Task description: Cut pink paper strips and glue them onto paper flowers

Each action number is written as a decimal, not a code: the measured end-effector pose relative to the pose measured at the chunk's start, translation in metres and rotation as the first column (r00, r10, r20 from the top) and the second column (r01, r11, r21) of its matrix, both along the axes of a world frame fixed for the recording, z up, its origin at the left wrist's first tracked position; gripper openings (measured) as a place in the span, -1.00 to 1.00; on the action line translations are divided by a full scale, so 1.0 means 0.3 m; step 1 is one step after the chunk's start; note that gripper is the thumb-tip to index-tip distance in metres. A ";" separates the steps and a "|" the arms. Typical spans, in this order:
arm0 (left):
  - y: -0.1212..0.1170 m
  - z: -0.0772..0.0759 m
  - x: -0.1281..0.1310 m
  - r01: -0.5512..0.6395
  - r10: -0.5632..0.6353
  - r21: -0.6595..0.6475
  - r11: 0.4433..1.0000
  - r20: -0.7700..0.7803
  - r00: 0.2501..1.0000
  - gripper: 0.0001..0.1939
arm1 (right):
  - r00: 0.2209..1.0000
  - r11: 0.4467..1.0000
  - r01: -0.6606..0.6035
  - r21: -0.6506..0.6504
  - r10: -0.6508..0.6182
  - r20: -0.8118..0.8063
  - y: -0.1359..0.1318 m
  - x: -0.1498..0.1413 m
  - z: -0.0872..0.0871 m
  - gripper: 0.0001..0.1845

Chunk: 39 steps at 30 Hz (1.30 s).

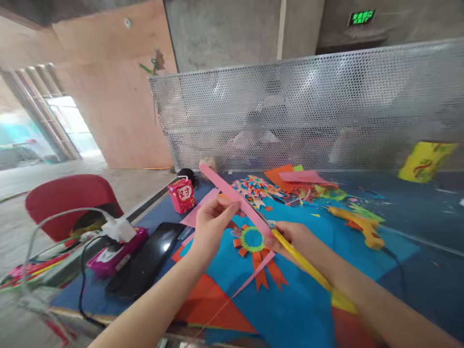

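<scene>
My left hand (212, 224) pinches a long pink paper strip (224, 186) between thumb and fingers, its far end pointing up and away. My right hand (290, 239) is closed around yellow-handled scissors (300, 261) near the blades and also meets the strip's near end. The metal blades lie along the strip's edge; whether they are parted is hard to see. Beneath both hands, an orange paper rosette (259, 263) with a green ring (243, 239) and ribbon tails rests on blue paper (290, 309). A thin pink offcut (250, 279) crosses the tails.
A multicoloured paper rosette (250, 186) and paper scraps (308, 193) lie behind. To the right is a yellow glue gun (357, 224) with its cord. At left are a drink carton (181, 195), a black phone (145, 263) and a purple power strip (118, 253). A perforated metal screen (308, 116) stands behind.
</scene>
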<state>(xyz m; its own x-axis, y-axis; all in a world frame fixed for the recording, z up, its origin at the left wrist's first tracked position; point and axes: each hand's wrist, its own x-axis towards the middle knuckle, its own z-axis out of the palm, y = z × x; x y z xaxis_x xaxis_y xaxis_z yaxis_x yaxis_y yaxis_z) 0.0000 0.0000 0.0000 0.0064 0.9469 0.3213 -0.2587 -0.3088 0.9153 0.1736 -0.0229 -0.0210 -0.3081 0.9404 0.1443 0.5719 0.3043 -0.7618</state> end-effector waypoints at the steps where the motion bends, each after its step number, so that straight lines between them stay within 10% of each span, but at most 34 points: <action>1: -0.002 0.000 -0.001 0.001 -0.001 -0.002 1.000 0.003 1.000 -0.84 | 1.000 1.000 -0.014 -0.009 0.014 -0.017 -0.001 -0.001 0.000 -0.67; 39: -0.013 -0.003 -0.008 0.106 -0.106 -0.013 0.994 -0.043 0.993 -0.82 | 0.999 0.998 -0.035 0.045 0.034 0.021 -0.006 -0.001 -0.002 -0.73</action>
<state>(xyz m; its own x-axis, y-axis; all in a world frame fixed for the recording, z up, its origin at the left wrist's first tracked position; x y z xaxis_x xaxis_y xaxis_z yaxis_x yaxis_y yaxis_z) -0.0024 -0.0040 -0.0009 0.1205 0.9435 0.3087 -0.2493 -0.2723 0.9294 0.1732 -0.0248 -0.0215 -0.3432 0.9218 0.1801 0.5759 0.3580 -0.7350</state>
